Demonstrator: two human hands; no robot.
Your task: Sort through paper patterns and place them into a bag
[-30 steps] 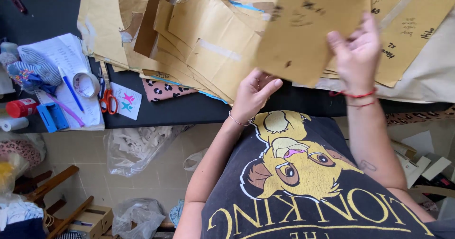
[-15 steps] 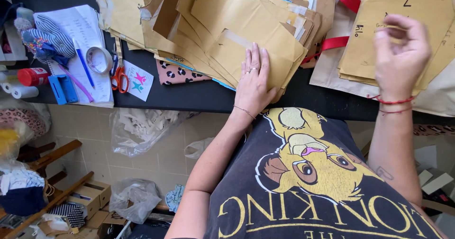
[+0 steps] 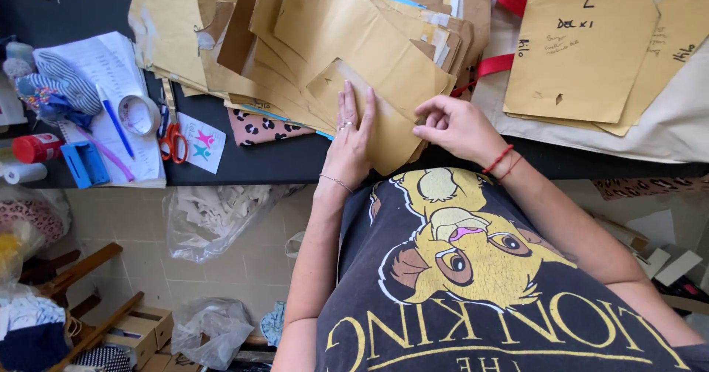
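Left hand point(image 3: 350, 136): flat, palm down, fingers straight and together, pressed on the topmost brown paper piece point(image 3: 377, 114) of the pile; grasping nothing, only weighing the sheet down.
Right hand point(image 3: 456, 125): fingers curled inward, tips pinched narrowly at the right edge of that same brown paper piece near its lower corner; red string bracelet point(image 3: 499, 158) round the wrist.
Brown paper piece: on top of the heap, at the near edge of the table, just in front of the torso, between the two hands and touched by both.
Pile of brown paper cutouts point(image 3: 310, 40): many overlapping sheets, fanned and skewed, spread across the middle of the black table point(image 3: 273, 162).
Second stack point(image 3: 583, 47): separate tan sheets with handwritten marks, well to the right, lying on pale cloth point(image 3: 665, 132).
Red ribbon point(image 3: 496, 63): running between the two paper heaps, partly tucked under the sheets.
Leopard-print scrap point(image 3: 258, 127): peeking out beneath the left of the pile.
Scissors point(image 3: 172, 137): red handles, left of the pile, beside a roll of tape point(image 3: 137, 114).
Blue pen point(image 3: 114, 119): lying on white papers point(image 3: 111, 69) at the far left.
Small card with stars point(image 3: 199, 142): just right of the scissors.
Clear plastic bag point(image 3: 214, 217): below the table edge, filled with paper offcuts.
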